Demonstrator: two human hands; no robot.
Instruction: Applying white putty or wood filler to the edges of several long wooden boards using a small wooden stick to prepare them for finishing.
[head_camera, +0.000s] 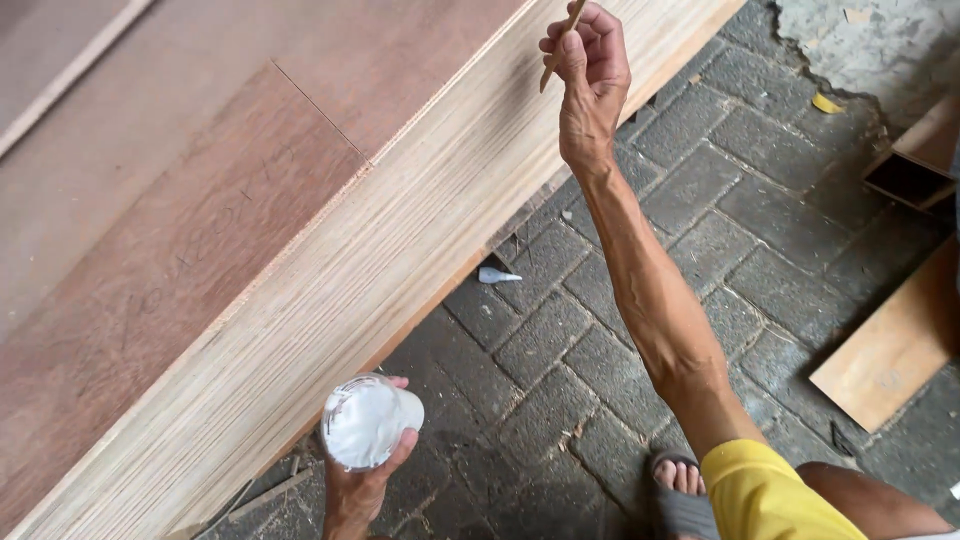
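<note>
My right hand (590, 70) is stretched out to the layered edge of a big stack of plywood sheets (380, 250) and is closed on a thin wooden stick (562, 42), held against that pale edge. Down at the bottom of the view my left hand (362, 480) holds a small clear cup of white paste (365, 422) just below the stack's lower edge. The top sheet is reddish brown, with a seam across it (318, 110).
Grey paving bricks (620, 330) cover the ground. A small white nozzle cap (497, 275) lies under the stack's edge. Wooden board offcuts (890, 350) lie at the right. My sandalled foot (680, 480) and yellow shorts (770, 495) are at the bottom.
</note>
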